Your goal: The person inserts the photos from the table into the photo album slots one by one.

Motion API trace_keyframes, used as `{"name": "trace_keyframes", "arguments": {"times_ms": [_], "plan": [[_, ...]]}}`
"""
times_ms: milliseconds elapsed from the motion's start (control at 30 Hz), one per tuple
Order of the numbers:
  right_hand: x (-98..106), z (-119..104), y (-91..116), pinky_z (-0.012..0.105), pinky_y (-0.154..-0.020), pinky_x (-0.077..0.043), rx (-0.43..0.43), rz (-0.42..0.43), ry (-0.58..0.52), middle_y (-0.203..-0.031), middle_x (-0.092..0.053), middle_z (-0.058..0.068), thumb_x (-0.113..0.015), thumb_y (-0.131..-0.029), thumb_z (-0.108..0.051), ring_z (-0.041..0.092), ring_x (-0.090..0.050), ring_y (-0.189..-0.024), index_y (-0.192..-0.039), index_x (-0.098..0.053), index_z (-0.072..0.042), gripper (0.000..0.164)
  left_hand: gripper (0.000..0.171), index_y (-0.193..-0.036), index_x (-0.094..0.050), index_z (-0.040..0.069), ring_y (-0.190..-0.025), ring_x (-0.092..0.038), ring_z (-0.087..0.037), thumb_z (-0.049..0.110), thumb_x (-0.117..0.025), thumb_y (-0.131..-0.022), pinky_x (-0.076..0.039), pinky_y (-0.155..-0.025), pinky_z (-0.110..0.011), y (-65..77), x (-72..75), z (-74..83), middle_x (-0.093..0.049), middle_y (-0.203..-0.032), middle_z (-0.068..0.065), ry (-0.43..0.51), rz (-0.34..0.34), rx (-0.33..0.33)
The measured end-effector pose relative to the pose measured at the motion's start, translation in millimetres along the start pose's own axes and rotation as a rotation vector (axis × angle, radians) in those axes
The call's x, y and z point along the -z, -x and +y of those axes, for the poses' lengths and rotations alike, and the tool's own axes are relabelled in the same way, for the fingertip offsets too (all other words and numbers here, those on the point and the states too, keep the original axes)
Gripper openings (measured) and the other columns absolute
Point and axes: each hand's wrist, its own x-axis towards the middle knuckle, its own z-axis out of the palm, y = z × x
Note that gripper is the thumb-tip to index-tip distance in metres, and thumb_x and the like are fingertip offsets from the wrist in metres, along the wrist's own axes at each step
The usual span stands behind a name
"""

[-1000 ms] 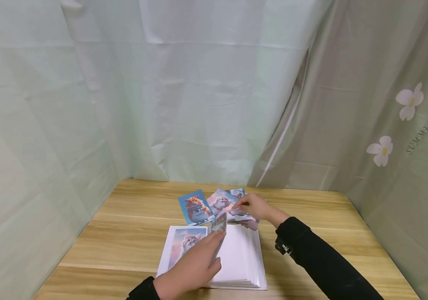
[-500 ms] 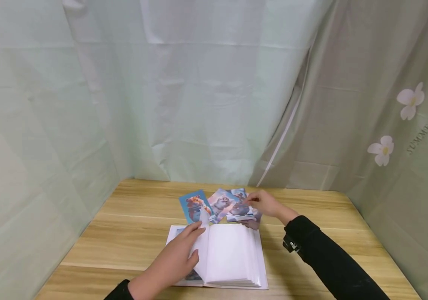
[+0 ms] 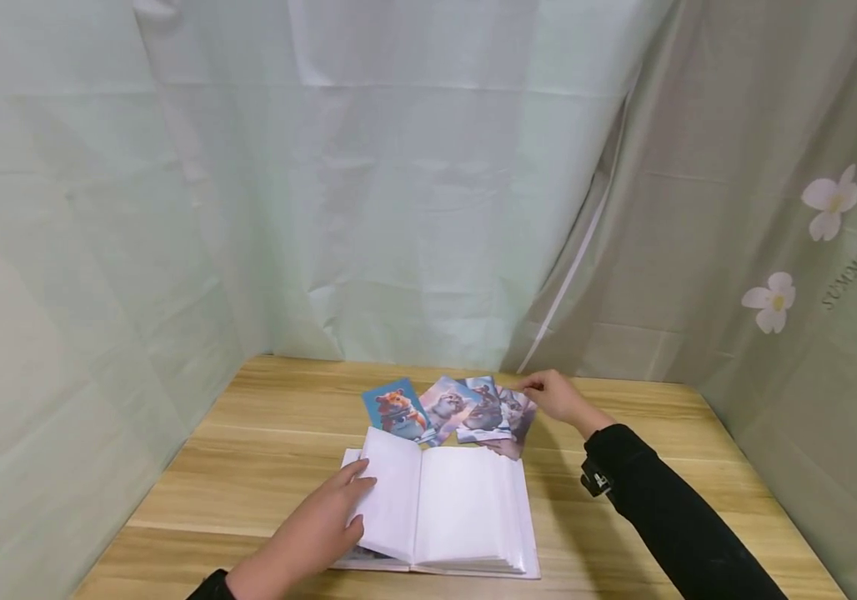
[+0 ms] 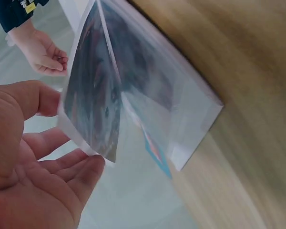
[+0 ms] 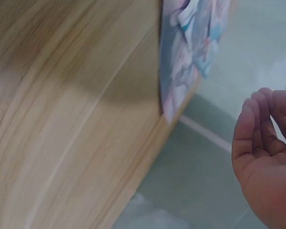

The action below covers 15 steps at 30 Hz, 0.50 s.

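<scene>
An open white photo album (image 3: 466, 508) lies on the wooden table. Its left leaf (image 3: 391, 492) is raised and blank on the side facing up. My left hand (image 3: 316, 521) touches that leaf's outer edge with nearly straight fingers, the thumb set apart lower down. From below, the left wrist view shows a dark picture inside the leaf (image 4: 93, 90). Behind the album several animal picture cards lie fanned out. My right hand (image 3: 559, 400) is beside the top corner of the rightmost card (image 3: 516, 412); in the right wrist view its bent fingers (image 5: 245, 126) hold nothing.
A blue hamster card (image 3: 396, 408) lies at the left of the fan, and two cards with grey animals, a left one (image 3: 447, 407) and a right one (image 3: 483, 408), overlap beside it. The table (image 3: 248, 442) ends at pale curtains (image 3: 398, 208).
My left hand has turned the leaf over leftward, covering the kitten picture. My right hand has drawn back rightward along the cards, uncovering the rightmost one.
</scene>
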Motion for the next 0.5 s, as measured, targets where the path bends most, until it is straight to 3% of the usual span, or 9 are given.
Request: {"name": "trace_keyframes", "arguments": {"times_ms": [233,500], "plan": [[0.2,9.0,-1.3,0.051,-0.092,-0.052,-0.039,-0.005,0.012,-0.113,-0.069,0.024,-0.057,-0.098,-0.001,0.041,-0.062,-0.110,-0.113,-0.070,0.009,0.022,0.046,-0.123,-0.064,-0.006,-0.129,-0.050,-0.045,0.003,-0.078,-0.080,-0.043,-0.103,-0.056,1.7,-8.6,-8.9,-0.050,-0.141,-0.030,-0.015,-0.076,0.002],[-9.3,22.3,-9.7,0.047,-0.084,-0.054,-0.079,-0.009,0.039,-0.106,-0.069,0.021,-0.059,-0.094,-0.001,0.035,-0.063,-0.099,-0.116,-0.068,0.010,0.026,0.047,-0.125,-0.063,-0.005,-0.130,-0.047,-0.047,0.007,-0.077,-0.082,-0.041,-0.104,-0.059,3.0,-16.2,-15.4,-0.049,-0.140,-0.032,-0.033,-0.161,0.009]]}}
